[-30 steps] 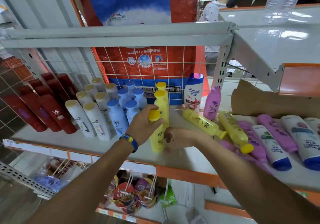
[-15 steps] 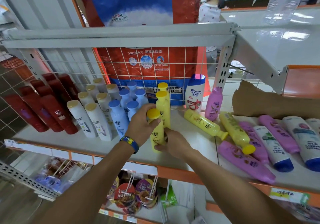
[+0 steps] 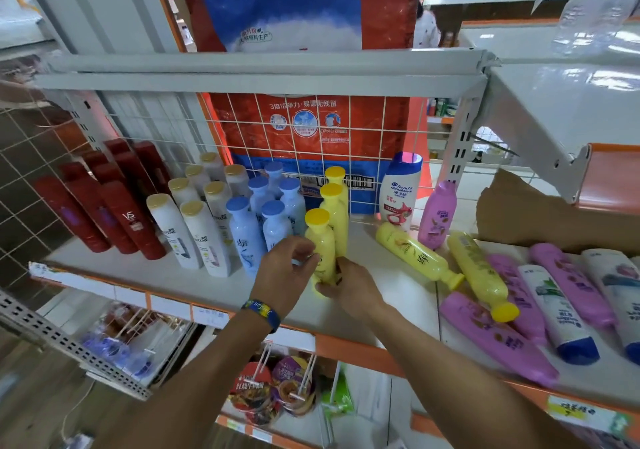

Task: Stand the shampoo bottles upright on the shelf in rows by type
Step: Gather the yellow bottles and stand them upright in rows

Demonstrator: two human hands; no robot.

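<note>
A yellow shampoo bottle (image 3: pixel 320 240) stands upright at the front of a row of yellow bottles (image 3: pixel 334 202) on the white shelf (image 3: pixel 145 275). My left hand (image 3: pixel 289 270) curls its fingers against the bottle's left side. My right hand (image 3: pixel 349 284) grips its base from the right. Left of them stand rows of blue-capped bottles (image 3: pixel 263 213), white gold-capped bottles (image 3: pixel 194 233) and red bottles (image 3: pixel 104 220). Two yellow bottles (image 3: pixel 415 254) lie flat to the right, beside pink bottles (image 3: pixel 495 337) and white blue-capped ones (image 3: pixel 554 310), also lying down.
A white Head & Shoulders bottle (image 3: pixel 400 192) and a pink bottle (image 3: pixel 438 216) stand against the wire grid at the back. Torn cardboard (image 3: pixel 540 213) sits at the back right. The upper shelf (image 3: pixel 242 74) hangs low overhead. Snack packs (image 3: pixel 273 389) hang below.
My left hand has slid down from the yellow bottle's cap to its side, leaving the cap bare. The bottle now stands straight, closer to the row behind it.
</note>
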